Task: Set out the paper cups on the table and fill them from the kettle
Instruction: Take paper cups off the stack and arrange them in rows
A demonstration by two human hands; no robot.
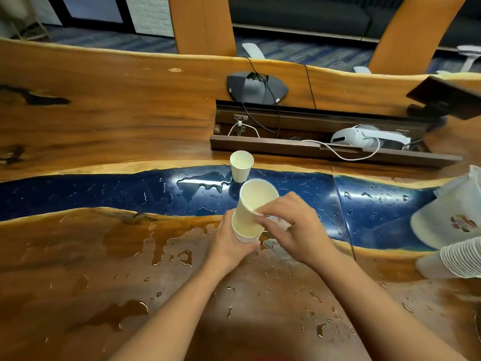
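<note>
Bare forearms — 1 thin ring on the right hand (291, 225).

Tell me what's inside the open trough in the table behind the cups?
In the cable trough lie a white VR headset, a white cable spilling over the front edge, black cables and a metal hinge. The front wall covers the trough's floor, and the headset hides what is behind it.
</note>
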